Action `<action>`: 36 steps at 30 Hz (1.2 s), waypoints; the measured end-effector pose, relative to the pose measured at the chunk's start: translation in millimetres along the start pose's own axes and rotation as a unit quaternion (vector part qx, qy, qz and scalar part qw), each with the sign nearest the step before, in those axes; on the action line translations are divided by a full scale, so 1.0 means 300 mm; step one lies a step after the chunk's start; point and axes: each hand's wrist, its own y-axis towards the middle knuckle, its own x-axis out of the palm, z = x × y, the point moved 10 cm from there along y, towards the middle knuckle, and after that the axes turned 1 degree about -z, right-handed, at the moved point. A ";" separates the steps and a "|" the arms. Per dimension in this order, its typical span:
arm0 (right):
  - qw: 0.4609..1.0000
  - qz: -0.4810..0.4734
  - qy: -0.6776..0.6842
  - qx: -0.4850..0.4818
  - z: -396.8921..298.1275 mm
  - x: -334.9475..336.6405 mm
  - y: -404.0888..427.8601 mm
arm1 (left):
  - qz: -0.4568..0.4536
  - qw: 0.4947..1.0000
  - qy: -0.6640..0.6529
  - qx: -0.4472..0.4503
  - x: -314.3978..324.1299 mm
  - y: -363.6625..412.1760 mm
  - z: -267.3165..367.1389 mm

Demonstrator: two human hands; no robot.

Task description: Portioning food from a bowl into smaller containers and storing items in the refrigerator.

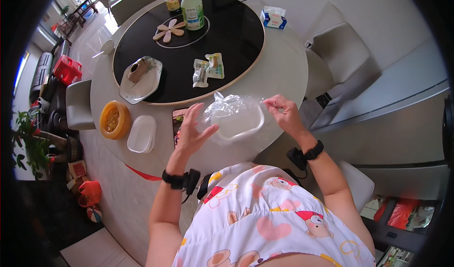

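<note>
Before me on the table lies a rectangular translucent plastic container point(239, 123) with a pale rim. Clear plastic film point(227, 105) is spread over it, bunched at its far left side. My right hand point(285, 114) pinches the film's right edge between thumb and fingertips. At the container's left, my left hand point(191, 130) is held with thumb and fingers apart; whether it touches the film I cannot tell. Partly hidden behind that hand is a phone point(177, 116) with a lit screen. White plastic containers point(142, 134), apparently stacked, stand further left.
An orange round bowl point(115, 120) stands at the table's left. The black turntable point(230, 25) carries a dish point(145, 86), small packets point(209, 70), a flower-shaped trivet point(168, 31), a green bottle point(192, 11) and a red-lidded jar point(172, 1). Tissues point(273, 17) lie at back right, near a chair point(340, 54).
</note>
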 end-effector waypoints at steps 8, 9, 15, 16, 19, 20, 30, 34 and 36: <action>0.996 -0.069 -0.005 -0.059 -0.033 -0.046 -0.152 | -0.241 0.963 0.009 0.117 0.096 -0.071 0.199; 0.992 -0.095 -0.054 -0.068 -0.026 -0.022 -0.174 | -0.301 0.948 0.013 0.105 0.122 -0.123 0.190; 0.979 -0.184 -0.051 0.071 0.266 0.143 -0.217 | -0.305 0.889 0.285 0.191 0.276 -0.219 0.067; 0.982 -0.171 -0.042 0.060 0.284 0.156 -0.202 | -0.283 0.893 0.292 0.194 0.285 -0.212 0.074; 0.983 -0.157 -0.088 0.025 0.286 0.187 -0.159 | -0.264 0.904 0.266 0.206 0.257 -0.195 0.039; 0.978 -0.153 -0.143 -0.001 0.267 0.194 -0.147 | -0.302 0.932 0.169 0.112 0.231 -0.181 -0.054; 0.989 -0.109 0.005 0.104 0.342 0.225 -0.114 | -0.087 0.991 0.062 0.077 0.228 0.017 -0.027; 0.930 -0.167 0.195 0.263 0.489 0.265 -0.243 | -0.072 0.997 -0.027 0.013 0.259 0.015 -0.139; 0.808 -0.057 0.481 0.334 0.523 0.278 -0.303 | -0.097 0.993 -0.056 0.025 0.298 0.020 -0.204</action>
